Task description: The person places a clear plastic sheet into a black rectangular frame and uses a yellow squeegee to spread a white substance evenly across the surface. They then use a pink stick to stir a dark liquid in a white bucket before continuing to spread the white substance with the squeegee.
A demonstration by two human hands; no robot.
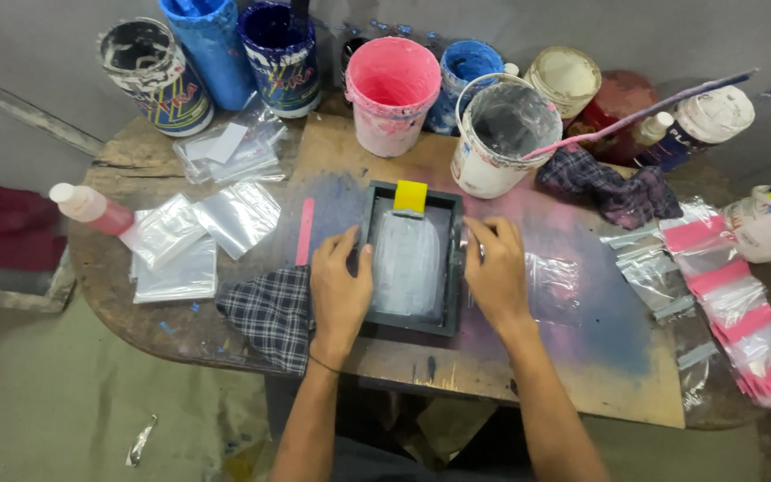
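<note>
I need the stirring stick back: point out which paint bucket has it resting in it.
The white bucket just behind the right hand: a long pink-stained stick leans out over its rim.
</note>
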